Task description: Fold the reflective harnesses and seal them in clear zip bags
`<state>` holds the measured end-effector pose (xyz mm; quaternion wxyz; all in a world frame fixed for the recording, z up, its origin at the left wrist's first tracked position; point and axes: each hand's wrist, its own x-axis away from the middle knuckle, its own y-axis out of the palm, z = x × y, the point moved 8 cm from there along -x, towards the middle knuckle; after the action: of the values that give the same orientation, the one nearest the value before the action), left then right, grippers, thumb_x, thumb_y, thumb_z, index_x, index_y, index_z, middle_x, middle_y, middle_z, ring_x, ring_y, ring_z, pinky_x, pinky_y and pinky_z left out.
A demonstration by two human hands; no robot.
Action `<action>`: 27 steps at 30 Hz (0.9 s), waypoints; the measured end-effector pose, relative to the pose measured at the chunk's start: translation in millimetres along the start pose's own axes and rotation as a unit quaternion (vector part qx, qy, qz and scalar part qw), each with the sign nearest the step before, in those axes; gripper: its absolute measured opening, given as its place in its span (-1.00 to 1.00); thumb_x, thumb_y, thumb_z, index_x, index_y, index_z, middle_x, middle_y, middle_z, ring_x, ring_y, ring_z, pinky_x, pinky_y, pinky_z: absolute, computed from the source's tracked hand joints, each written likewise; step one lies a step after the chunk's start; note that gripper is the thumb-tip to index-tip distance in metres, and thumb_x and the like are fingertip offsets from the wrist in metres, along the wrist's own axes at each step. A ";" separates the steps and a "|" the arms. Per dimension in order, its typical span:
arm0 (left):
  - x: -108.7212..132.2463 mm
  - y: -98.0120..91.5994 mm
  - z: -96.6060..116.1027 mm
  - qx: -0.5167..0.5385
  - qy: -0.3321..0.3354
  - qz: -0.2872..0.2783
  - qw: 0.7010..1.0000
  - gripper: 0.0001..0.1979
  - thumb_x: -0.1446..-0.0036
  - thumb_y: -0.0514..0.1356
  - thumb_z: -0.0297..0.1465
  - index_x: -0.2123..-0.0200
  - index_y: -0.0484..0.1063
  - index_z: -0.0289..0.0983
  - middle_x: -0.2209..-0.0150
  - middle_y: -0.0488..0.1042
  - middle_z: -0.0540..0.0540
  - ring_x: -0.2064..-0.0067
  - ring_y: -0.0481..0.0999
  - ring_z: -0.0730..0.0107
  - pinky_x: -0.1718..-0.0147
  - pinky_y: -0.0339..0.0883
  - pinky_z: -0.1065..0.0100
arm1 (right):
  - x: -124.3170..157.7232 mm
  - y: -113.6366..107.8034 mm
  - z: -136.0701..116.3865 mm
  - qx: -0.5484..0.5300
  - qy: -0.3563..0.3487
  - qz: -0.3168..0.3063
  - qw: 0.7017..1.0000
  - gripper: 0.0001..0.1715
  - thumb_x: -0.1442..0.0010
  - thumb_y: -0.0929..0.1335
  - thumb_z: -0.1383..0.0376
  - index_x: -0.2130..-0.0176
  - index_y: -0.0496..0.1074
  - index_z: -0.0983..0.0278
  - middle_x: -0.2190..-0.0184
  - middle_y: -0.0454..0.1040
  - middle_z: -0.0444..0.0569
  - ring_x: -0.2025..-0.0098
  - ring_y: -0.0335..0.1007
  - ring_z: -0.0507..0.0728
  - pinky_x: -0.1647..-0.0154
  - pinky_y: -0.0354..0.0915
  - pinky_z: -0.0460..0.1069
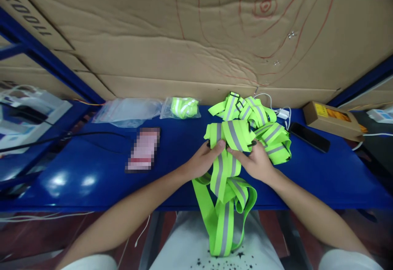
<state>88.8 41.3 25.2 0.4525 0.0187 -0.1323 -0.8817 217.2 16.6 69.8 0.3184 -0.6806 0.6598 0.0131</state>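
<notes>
A neon-yellow reflective strap with grey stripes (225,171) is bunched between both hands above the blue table (92,171). My left hand (202,159) is closed on its left side, thumb pressed on the folded band. My right hand (256,161) is closed on its right side. Long loops of the strap hang down over the table's front edge into my lap. Just behind the hands lies a heap of more reflective straps (260,118).
A bagged folded strap (182,107) and empty clear bags (129,111) lie at the back left. A blurred phone (143,149) lies left of centre, a black phone (309,137) and a cardboard box (333,120) to the right. Cardboard sheets (196,28) wall the back.
</notes>
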 end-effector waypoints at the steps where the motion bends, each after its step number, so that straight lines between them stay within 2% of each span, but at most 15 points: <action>1: 0.3 0.0 2.4 -0.028 0.012 -0.004 1.000 -0.38 -0.17 0.25 0.09 -0.07 0.52 -0.27 0.05 0.63 -0.20 -0.07 0.59 0.05 0.01 0.48 0.24 | 0.4 -1.2 0.1 0.017 -0.004 0.004 1.000 -0.82 -0.28 0.43 0.19 0.14 0.52 0.22 0.16 0.64 0.01 0.10 0.60 0.29 0.02 0.51 0.18; 3: 0.8 -0.9 6.0 -0.075 0.031 -0.006 0.997 -0.46 -0.24 0.23 0.02 -0.06 0.51 -0.27 0.02 0.61 -0.18 -0.05 0.58 0.09 0.01 0.46 0.26 | 0.8 -5.2 2.0 0.037 -0.009 0.008 0.999 -0.88 -0.27 0.42 0.20 0.25 0.50 0.21 0.30 0.61 -0.03 0.25 0.58 0.26 0.11 0.52 0.17; 5: 1.0 -6.3 12.1 -0.122 0.062 0.021 0.990 -0.50 -0.23 0.27 -0.03 -0.05 0.48 -0.27 0.03 0.58 -0.16 -0.02 0.57 0.14 0.02 0.44 0.29 | 0.9 -8.8 2.7 0.047 -0.019 0.005 0.999 -0.85 -0.27 0.40 0.19 0.33 0.46 0.19 0.40 0.55 -0.08 0.35 0.53 0.22 0.15 0.52 0.17; 8: 2.5 -17.6 28.6 -0.192 0.138 0.083 0.968 -0.38 -0.05 0.44 -0.12 -0.10 0.37 -0.25 0.01 0.51 -0.13 0.02 0.52 0.21 0.05 0.40 0.33 | 0.7 -6.6 -2.0 0.048 -0.050 -0.032 0.997 -0.86 -0.30 0.37 0.21 0.31 0.44 0.18 0.36 0.55 -0.07 0.36 0.50 0.19 0.18 0.51 0.13; 10: 3.9 -20.5 39.7 -0.233 0.181 0.097 0.951 -0.31 0.05 0.50 -0.18 -0.10 0.34 -0.22 -0.01 0.47 -0.12 0.01 0.49 0.23 0.03 0.36 0.35 | 0.3 -2.8 -5.9 0.043 -0.066 -0.059 0.995 -0.94 -0.31 0.35 0.27 0.26 0.43 0.19 0.28 0.56 -0.04 0.32 0.52 0.19 0.17 0.50 0.10; 12: 3.8 -19.8 46.8 -0.273 0.198 0.089 0.937 -0.39 0.04 0.49 -0.22 -0.05 0.37 -0.22 0.00 0.46 -0.09 -0.01 0.47 0.24 -0.01 0.32 0.36 | -0.5 -0.9 -9.8 0.049 -0.080 -0.075 0.993 -0.94 -0.29 0.33 0.35 0.25 0.41 0.20 0.28 0.55 -0.05 0.31 0.53 0.17 0.18 0.48 0.07; 14: 2.1 -19.6 48.9 -0.295 0.185 0.079 0.934 -0.47 0.02 0.48 -0.24 0.01 0.41 -0.23 0.06 0.47 -0.04 0.01 0.46 0.26 0.01 0.30 0.37 | -2.0 -3.1 -13.1 0.079 -0.092 -0.074 0.990 -0.90 -0.25 0.31 0.41 0.29 0.36 0.20 0.35 0.51 -0.08 0.38 0.50 0.14 0.29 0.43 0.02; 17: -2.5 -19.6 39.7 -0.223 0.116 0.046 0.967 -0.50 0.07 0.49 -0.20 0.12 0.42 -0.25 0.24 0.44 0.03 0.19 0.44 0.34 0.19 0.30 0.39 | -5.8 -15.2 -15.3 0.162 -0.090 -0.037 0.982 -0.83 -0.15 0.29 0.47 0.28 0.30 0.20 0.50 0.39 -0.17 0.53 0.37 0.09 0.50 0.26 -0.06; 19: -4.4 -16.8 28.1 -0.111 0.059 0.018 0.992 -0.47 0.11 0.51 -0.18 0.16 0.39 -0.26 0.32 0.41 0.07 0.29 0.41 0.40 0.28 0.28 0.41 | -8.1 -23.8 -15.7 0.209 -0.085 -0.009 0.974 -0.79 -0.12 0.27 0.47 0.25 0.29 0.20 0.56 0.31 -0.22 0.60 0.27 0.06 0.56 0.15 -0.07; 21: -4.7 -14.3 18.0 -0.003 0.023 0.010 1.000 -0.44 0.12 0.52 -0.19 0.13 0.37 -0.25 0.33 0.41 0.07 0.32 0.42 0.43 0.30 0.28 0.42 | -9.4 -26.7 -15.0 0.232 -0.084 -0.001 0.969 -0.79 -0.14 0.25 0.47 0.22 0.28 0.20 0.57 0.28 -0.23 0.62 0.24 0.05 0.57 0.11 -0.07; 23: -4.6 -15.0 11.8 0.058 0.016 0.026 0.998 -0.45 0.10 0.52 -0.21 0.12 0.37 -0.25 0.31 0.44 0.05 0.31 0.44 0.44 0.27 0.29 0.42 | -9.4 -23.4 -12.8 0.239 -0.083 -0.010 0.967 -0.79 -0.15 0.24 0.47 0.21 0.27 0.21 0.55 0.31 -0.21 0.61 0.25 0.06 0.57 0.11 -0.07; 27: -5.2 -17.3 7.7 0.089 0.032 0.045 0.995 -0.47 0.11 0.54 -0.22 0.17 0.36 -0.24 0.32 0.42 0.05 0.29 0.44 0.45 0.25 0.30 0.43 | -5.3 -10.3 -9.8 0.249 -0.096 -0.026 0.963 -0.75 -0.17 0.22 0.46 0.14 0.27 0.25 0.51 0.35 -0.17 0.59 0.28 0.07 0.54 0.13 -0.06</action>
<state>77.0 56.8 27.8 0.4924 0.0812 -0.1960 -0.8441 221.9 16.2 84.2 0.5397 -0.5925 0.5905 -0.0950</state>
